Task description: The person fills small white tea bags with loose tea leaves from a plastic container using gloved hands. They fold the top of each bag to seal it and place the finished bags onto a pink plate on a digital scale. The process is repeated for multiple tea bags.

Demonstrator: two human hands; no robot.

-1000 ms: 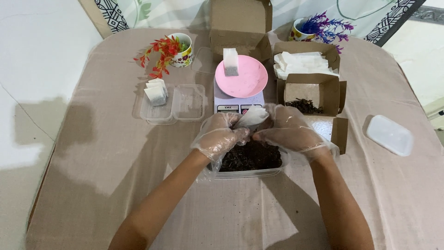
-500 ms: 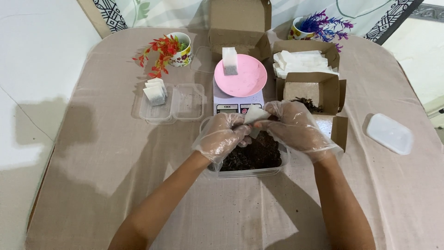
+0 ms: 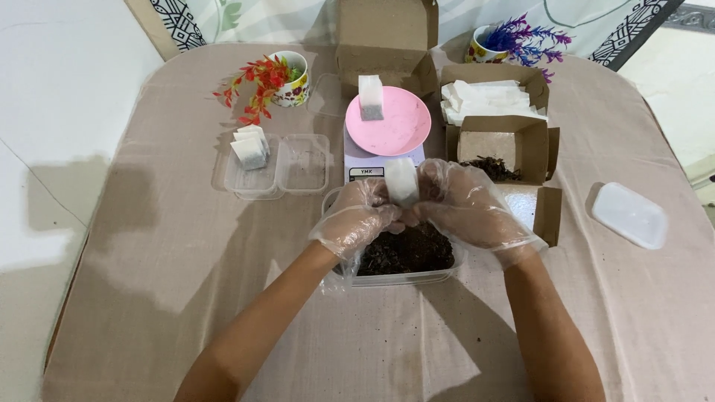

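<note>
Both my hands wear thin clear plastic gloves and meet over a clear plastic tub [image 3: 406,279] filled with dark loose tea leaves [image 3: 410,249]. My left hand [image 3: 357,219] and my right hand [image 3: 465,205] pinch a small white filter bag [image 3: 402,180] between them, held upright above the tub. Just behind the bag stands a white kitchen scale [image 3: 365,160] bearing a pink plate [image 3: 398,126], and another white bag [image 3: 370,97] leans on that plate's far left rim.
A clear two-part container [image 3: 279,167] at the left holds a few filled bags [image 3: 249,145]. Brown cardboard boxes [image 3: 499,141] at the right hold empty white bags and dark leaves. A clear lid [image 3: 629,214] lies far right. Two cups with artificial flowers [image 3: 287,74] stand at the back.
The white bag has turned from lying sideways between my fingers to standing upright, and both hands have risen slightly toward the scale.
</note>
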